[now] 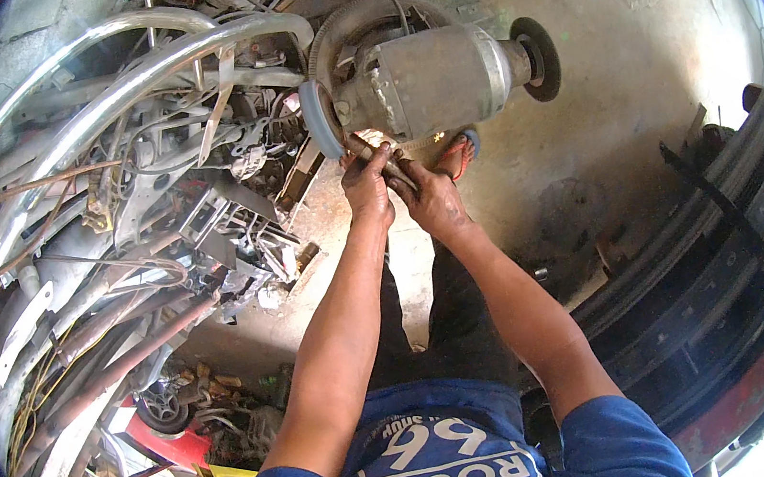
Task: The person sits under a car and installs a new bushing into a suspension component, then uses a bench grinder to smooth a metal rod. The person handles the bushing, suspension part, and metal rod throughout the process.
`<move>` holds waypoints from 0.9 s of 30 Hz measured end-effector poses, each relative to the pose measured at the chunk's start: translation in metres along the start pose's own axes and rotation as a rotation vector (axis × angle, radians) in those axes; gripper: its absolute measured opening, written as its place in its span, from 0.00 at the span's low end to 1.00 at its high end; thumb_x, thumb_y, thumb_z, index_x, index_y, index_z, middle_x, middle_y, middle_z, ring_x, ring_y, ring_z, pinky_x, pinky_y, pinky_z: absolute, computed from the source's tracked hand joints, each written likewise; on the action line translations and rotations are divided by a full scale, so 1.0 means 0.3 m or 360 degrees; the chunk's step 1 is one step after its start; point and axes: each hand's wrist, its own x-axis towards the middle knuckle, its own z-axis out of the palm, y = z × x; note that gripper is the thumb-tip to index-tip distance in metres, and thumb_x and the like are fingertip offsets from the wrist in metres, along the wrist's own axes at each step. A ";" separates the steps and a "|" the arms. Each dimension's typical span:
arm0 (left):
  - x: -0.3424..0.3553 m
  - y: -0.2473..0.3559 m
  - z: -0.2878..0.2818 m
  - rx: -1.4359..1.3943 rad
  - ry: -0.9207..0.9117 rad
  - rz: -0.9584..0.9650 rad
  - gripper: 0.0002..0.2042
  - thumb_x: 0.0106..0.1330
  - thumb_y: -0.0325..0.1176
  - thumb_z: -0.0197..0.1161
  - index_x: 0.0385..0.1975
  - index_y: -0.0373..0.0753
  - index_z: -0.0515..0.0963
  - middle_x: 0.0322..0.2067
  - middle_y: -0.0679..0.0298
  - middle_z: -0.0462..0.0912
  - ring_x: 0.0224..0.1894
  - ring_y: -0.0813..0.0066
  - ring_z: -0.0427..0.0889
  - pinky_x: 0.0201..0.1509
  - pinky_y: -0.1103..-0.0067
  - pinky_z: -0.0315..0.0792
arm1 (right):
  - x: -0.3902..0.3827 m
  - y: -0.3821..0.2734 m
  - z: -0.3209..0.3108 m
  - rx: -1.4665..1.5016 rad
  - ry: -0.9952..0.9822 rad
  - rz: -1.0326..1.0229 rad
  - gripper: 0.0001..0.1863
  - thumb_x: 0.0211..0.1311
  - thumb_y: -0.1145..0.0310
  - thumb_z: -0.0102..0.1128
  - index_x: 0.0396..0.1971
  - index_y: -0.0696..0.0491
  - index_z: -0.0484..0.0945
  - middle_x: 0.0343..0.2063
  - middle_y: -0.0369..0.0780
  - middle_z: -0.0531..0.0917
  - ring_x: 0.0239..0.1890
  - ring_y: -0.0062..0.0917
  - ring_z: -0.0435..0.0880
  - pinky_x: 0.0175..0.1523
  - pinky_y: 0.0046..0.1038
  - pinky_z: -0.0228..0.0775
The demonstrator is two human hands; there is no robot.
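A bench grinder [439, 81] with a grey cylindrical motor body stands in front of me. Its left end carries a blue-grey grinding wheel [322, 119], and a dark round wheel [540, 59] is on its right end. My left hand [368, 185] is closed around a brownish metal bar [395, 171], close to the lower edge of the grinding wheel. On the same bar, a little to the right, my right hand [435, 198] is closed too. The bar's far end lies at or very near the wheel; whether they touch I cannot tell.
Scrap metal is heaped on the left, with bent chrome tubes [93, 98], cables and a rusty pipe [119, 365]. Tires [695, 270] are stacked at the right. Behind the grinder lies a ring-shaped part [331, 38]. My sandalled foot [460, 156] is on the concrete floor [573, 151].
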 end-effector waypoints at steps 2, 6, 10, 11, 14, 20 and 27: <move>0.003 -0.005 -0.005 0.0016 -0.0012 -0.0023 0.14 0.63 0.27 0.71 0.47 0.35 0.80 0.41 0.62 0.85 0.39 0.70 0.85 0.45 0.72 0.79 | 0.019 0.012 -0.010 0.0029 -0.0076 0.0034 0.21 0.66 0.61 0.64 0.53 0.60 0.78 0.42 0.59 0.84 0.47 0.49 0.85 0.49 0.40 0.78; 0.023 -0.020 -0.021 0.0045 -0.0057 -0.0011 0.14 0.65 0.29 0.70 0.49 0.36 0.79 0.41 0.61 0.85 0.42 0.70 0.85 0.47 0.73 0.80 | 0.050 0.046 -0.038 0.0527 -0.0447 0.0487 0.25 0.72 0.48 0.56 0.49 0.58 0.79 0.29 0.47 0.81 0.25 0.37 0.82 0.31 0.37 0.74; 0.038 -0.034 -0.028 -0.0032 -0.0112 -0.0106 0.16 0.64 0.33 0.71 0.49 0.35 0.79 0.41 0.61 0.85 0.44 0.66 0.84 0.52 0.68 0.78 | 0.079 0.095 -0.043 0.1548 -0.0899 0.1138 0.27 0.73 0.36 0.48 0.32 0.46 0.77 0.14 0.30 0.68 0.11 0.19 0.63 0.18 0.29 0.60; 0.029 -0.034 -0.031 -0.0020 -0.0098 -0.0123 0.17 0.64 0.34 0.72 0.49 0.34 0.79 0.42 0.60 0.85 0.43 0.65 0.84 0.53 0.67 0.78 | 0.076 0.111 -0.037 0.1701 -0.0977 0.1224 0.29 0.71 0.33 0.47 0.33 0.46 0.77 0.14 0.31 0.69 0.11 0.20 0.64 0.18 0.31 0.64; -0.030 -0.020 -0.047 0.0108 -0.0117 -0.0256 0.22 0.63 0.39 0.74 0.51 0.34 0.79 0.47 0.59 0.83 0.47 0.63 0.83 0.54 0.65 0.77 | 0.022 0.160 -0.018 0.1669 -0.0982 0.1208 0.37 0.68 0.26 0.40 0.37 0.47 0.81 0.18 0.35 0.76 0.15 0.23 0.73 0.23 0.32 0.72; -0.238 0.055 -0.187 0.0301 -0.0157 -0.0602 0.17 0.69 0.35 0.68 0.52 0.33 0.77 0.44 0.60 0.83 0.46 0.67 0.83 0.53 0.69 0.79 | -0.035 0.317 -0.110 -0.0101 0.0186 0.0873 0.33 0.72 0.40 0.51 0.63 0.51 0.75 0.51 0.50 0.85 0.53 0.42 0.84 0.58 0.37 0.75; -0.332 0.244 -0.400 0.0727 -0.0009 -0.0681 0.08 0.72 0.41 0.64 0.38 0.44 0.77 0.29 0.68 0.78 0.30 0.74 0.77 0.38 0.73 0.76 | 0.280 0.505 -0.168 0.0388 0.0618 0.0820 0.28 0.62 0.50 0.63 0.57 0.52 0.79 0.53 0.48 0.84 0.57 0.44 0.82 0.62 0.40 0.72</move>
